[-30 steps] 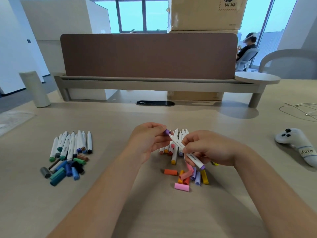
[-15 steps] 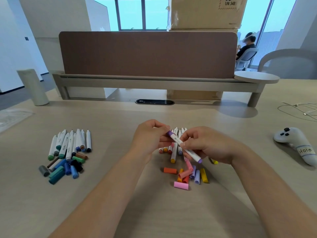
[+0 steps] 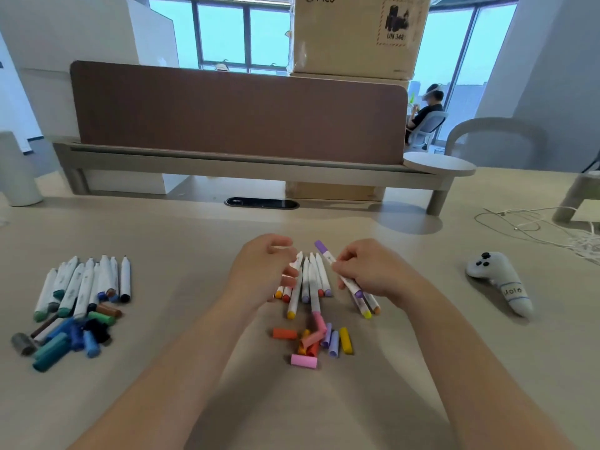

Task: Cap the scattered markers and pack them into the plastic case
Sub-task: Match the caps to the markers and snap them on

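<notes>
You're gripping the purple marker (image 3: 328, 258) in your right hand (image 3: 373, 274), fingers & thumb curling round the barrel. Its capped end is pointing up & away from you; the other purple end is sticking out below your fingers. Your left hand (image 3: 259, 267) is hovering just beside it, fingers loosely curled, holding nothing as far as I can tell (it's a bit blurred).

My read: you're finishing this one's capping. To do it well:
- Be checking the cap's sitting flush, no gap. If unsure, be pressing it straight along the barrel, not at an angle.
- Be parking the done marker apart from the uncapped ones so they aren't mixing.
- For the next one, be matching cap colour to the marker's end colour before pushing.

Where things are lying:
- The markers (image 3: 308, 280) are lying on the surface (image 3: 162, 401) between your hands, tips pointing away. Your left fingers are hanging over their left edge.
- Two more, w/ yellow & orange ends (image 3: 368, 311), are lying under your right hand.
- The caps (image 3: 311, 342) are heaping just nearer you than those markers, close to both hands.
- The left batch (image 3: 84, 284), w/ its dark caps (image 3: 65, 339), is lying well apart, left of your left hand.
- The case isn't showing anywhere in view.
</notes>
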`<state>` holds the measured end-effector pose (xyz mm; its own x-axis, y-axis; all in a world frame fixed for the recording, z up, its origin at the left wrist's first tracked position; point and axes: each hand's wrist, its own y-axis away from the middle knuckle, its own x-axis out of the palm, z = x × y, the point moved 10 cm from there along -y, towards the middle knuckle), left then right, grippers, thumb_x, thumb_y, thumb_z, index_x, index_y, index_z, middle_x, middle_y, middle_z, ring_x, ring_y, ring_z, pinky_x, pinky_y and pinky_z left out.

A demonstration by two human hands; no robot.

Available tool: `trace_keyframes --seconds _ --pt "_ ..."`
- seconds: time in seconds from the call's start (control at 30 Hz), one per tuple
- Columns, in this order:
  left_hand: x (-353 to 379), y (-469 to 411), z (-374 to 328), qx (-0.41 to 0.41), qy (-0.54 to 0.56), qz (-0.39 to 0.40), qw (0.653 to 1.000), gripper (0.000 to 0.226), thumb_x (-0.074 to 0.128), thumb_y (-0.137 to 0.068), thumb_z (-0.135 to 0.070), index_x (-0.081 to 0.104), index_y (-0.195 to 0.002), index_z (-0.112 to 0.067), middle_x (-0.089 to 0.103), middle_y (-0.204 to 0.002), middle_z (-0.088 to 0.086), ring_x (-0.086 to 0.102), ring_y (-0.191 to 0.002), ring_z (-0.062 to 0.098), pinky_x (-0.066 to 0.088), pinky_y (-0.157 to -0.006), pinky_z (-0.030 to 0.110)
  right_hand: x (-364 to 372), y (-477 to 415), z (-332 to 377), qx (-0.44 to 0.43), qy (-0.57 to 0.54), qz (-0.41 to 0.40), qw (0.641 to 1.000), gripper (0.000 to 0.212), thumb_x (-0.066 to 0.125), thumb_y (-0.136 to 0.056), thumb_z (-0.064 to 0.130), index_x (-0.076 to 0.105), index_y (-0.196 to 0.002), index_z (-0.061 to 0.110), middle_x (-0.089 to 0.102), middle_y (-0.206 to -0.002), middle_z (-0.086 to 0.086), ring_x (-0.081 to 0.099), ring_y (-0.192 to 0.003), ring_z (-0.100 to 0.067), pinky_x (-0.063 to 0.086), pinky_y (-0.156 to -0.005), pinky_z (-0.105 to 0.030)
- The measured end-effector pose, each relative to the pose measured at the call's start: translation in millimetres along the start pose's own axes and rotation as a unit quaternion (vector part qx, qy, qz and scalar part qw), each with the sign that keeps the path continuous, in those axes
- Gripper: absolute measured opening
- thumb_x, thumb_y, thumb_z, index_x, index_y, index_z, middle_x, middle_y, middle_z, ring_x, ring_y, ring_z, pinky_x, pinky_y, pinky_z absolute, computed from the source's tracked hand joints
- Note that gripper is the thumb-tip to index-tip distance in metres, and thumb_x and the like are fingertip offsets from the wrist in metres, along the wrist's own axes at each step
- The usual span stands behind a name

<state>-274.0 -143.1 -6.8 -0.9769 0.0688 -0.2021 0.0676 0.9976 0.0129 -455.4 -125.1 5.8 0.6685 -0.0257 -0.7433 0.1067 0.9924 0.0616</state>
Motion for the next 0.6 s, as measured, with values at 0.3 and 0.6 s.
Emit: trace_keyframes --seconds 0.3,0.6 --pt "3 7 -2 -0.007 -0.012 0.019 1.0 0.02 0.052 -0.097 -0.017 0.069 -0.09 -0.01 0.07 -0.084 0.008 0.061 -0.064 0.019 0.044 -0.05 0.028 5 -17 -16 0.063 0.214 -0.062 0.973 0.012 0.056 -0.096 0.022 0.06 -0.097 0.011 0.058 -0.086 -0.005 0.054 -0.075 -0.02 0.041 -0.063 -0.028" --pt "1 9 -9 0.02 -0.042 0.015 0.999 0.022 0.05 -0.098 -0.019 0.069 -0.091 -0.013 0.069 -0.083 0.006 0.06 -0.066 0.019 0.045 -0.055 0.03 22 -30 -3 0.05 0.234 -0.064 0.969 0.015 0.064 -0.091 0.022 0.067 -0.101 0.011 0.063 -0.089 -0.006 0.063 -0.087 -0.024 0.052 -0.077 -0.034"
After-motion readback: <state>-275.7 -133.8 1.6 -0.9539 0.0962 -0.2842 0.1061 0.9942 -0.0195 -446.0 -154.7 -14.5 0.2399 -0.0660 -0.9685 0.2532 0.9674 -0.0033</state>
